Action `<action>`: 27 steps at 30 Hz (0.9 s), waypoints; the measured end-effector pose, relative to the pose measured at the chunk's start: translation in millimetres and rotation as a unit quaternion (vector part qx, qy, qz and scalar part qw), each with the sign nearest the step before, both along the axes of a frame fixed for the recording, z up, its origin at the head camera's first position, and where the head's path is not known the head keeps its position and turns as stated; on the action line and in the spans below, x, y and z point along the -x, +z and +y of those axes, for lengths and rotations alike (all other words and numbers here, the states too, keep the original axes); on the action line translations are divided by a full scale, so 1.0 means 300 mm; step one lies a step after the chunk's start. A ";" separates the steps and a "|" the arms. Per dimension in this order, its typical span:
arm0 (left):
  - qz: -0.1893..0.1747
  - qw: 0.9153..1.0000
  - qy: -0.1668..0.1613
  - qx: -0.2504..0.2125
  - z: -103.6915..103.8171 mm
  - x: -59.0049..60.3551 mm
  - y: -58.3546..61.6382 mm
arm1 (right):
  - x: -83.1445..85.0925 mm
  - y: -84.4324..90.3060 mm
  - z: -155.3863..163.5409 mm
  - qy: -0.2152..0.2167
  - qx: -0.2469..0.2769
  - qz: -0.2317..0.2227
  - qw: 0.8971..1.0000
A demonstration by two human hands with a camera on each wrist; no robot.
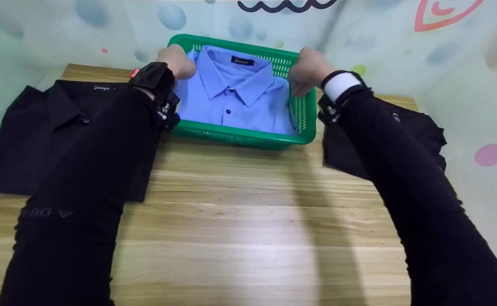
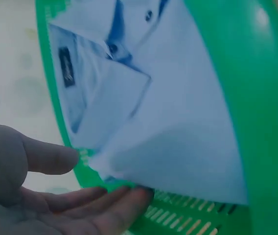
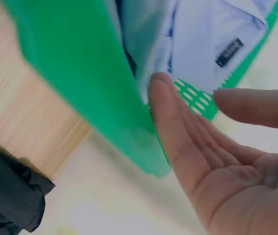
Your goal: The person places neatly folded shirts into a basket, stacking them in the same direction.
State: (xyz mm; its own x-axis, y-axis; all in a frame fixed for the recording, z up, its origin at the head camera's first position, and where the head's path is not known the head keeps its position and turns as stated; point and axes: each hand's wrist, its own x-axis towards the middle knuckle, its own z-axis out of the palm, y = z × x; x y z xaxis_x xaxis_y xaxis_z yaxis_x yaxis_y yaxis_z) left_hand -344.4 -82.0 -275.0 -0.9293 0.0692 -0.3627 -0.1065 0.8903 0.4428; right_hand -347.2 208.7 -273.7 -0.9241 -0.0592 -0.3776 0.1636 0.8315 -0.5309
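Black sleeves (image 1: 68, 246), both hands (image 1: 177, 61) (image 1: 310, 70) unclenched, fingers (image 3: 167, 110) nearly straight against the green basket (image 1: 240, 132)

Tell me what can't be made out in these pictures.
Green basket: its floor is hidden by the blue shirt in the head view.
Shirt label: too small to read in the head view, blurred in both wrist views.
Black shirt: partly behind the left sleeve, head view.
Dark garment: partly behind the right sleeve, head view; cut off by the left and bottom edges, right wrist view.
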 end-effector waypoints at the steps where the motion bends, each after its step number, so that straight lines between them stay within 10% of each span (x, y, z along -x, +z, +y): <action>1: 0.007 1.000 -0.003 -0.012 0.005 -0.007 0.002 | -0.010 0.007 0.011 0.000 0.015 0.014 1.000; 7: 0.095 0.989 0.007 -0.114 0.066 -0.073 0.004 | -0.103 0.035 0.099 0.020 0.045 0.102 0.994; 14: 0.259 0.938 0.014 -0.229 0.197 -0.264 -0.015 | -0.245 -0.002 0.272 0.053 0.001 0.150 0.987; 23: 0.352 0.865 -0.097 -0.345 0.349 -0.506 -0.124 | -0.385 -0.100 0.573 -0.004 -0.088 0.165 0.982; 27: 0.321 0.857 -0.161 -0.371 0.430 -0.576 -0.181 | -0.457 -0.152 0.689 -0.053 -0.081 0.109 0.989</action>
